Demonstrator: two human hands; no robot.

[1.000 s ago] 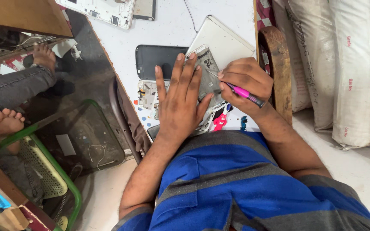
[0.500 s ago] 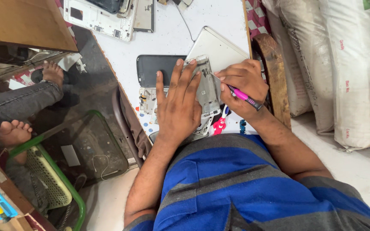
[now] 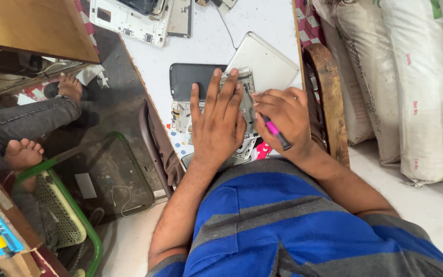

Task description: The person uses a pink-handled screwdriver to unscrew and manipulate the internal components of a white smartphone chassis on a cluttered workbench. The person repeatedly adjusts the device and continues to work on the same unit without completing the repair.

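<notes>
My left hand lies flat, fingers spread, pressing down on an opened phone body with its inner metal parts showing. My right hand is closed around a pink-handled screwdriver, its tip down at the phone's right edge. A dark phone back cover lies just left of my left fingers. A silver tablet shell sits beyond my right hand. All rest on a white table.
More white phone frames and parts lie at the table's far end. A wooden chair arm and stacked white sacks stand to the right. Another person's bare feet and a green stool are on the left.
The view has shifted slightly, bringing more of the far table into sight. Both hands stay on the opened phone, the right one a little lower on it.
</notes>
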